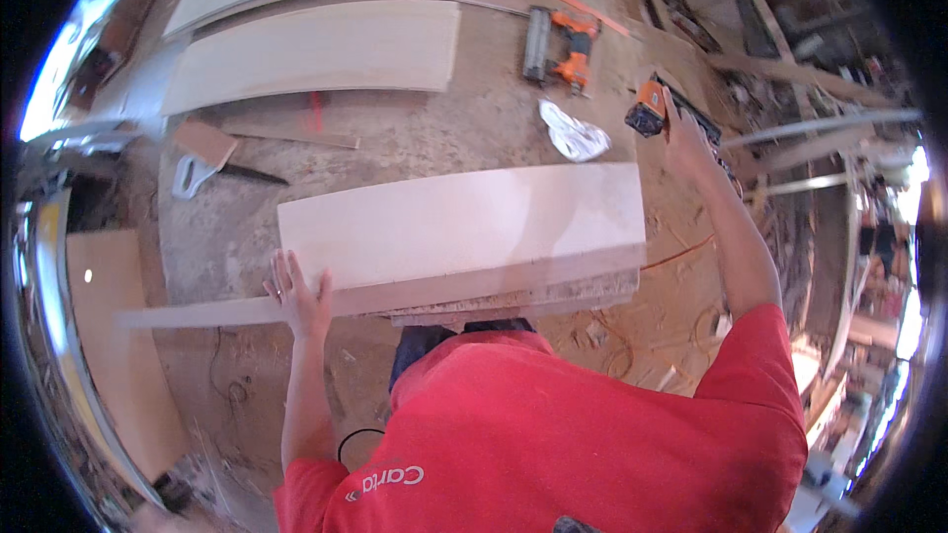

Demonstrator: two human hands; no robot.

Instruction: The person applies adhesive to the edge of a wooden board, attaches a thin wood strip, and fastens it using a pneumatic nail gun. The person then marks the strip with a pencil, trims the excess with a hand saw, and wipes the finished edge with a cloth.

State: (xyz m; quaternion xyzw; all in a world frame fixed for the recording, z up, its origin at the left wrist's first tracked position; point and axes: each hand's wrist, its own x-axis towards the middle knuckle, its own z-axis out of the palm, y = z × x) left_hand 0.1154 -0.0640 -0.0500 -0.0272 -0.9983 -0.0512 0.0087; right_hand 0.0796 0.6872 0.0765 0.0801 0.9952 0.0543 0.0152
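My left hand (304,296) rests with fingers spread on the left end of a pale plywood board (425,217), which has one curved long edge. Beneath that board a long narrow wooden strip (183,315) sticks out to the left. My right hand (686,138), raised at the upper right, is wrapped round an orange and black nail gun (647,109), held off the board beyond its right end. A second orange nail gun (563,47) lies on the worktop (395,123), beside a crumpled white cloth (573,130).
More pale boards (306,44) lie at the back left. A white-handled saw (193,176), a small wood block (205,141) and a thin strip (306,138) lie left of centre. A brown panel (114,345) is at the left; timber clutter (810,79) and an orange hose (676,255) are at the right.
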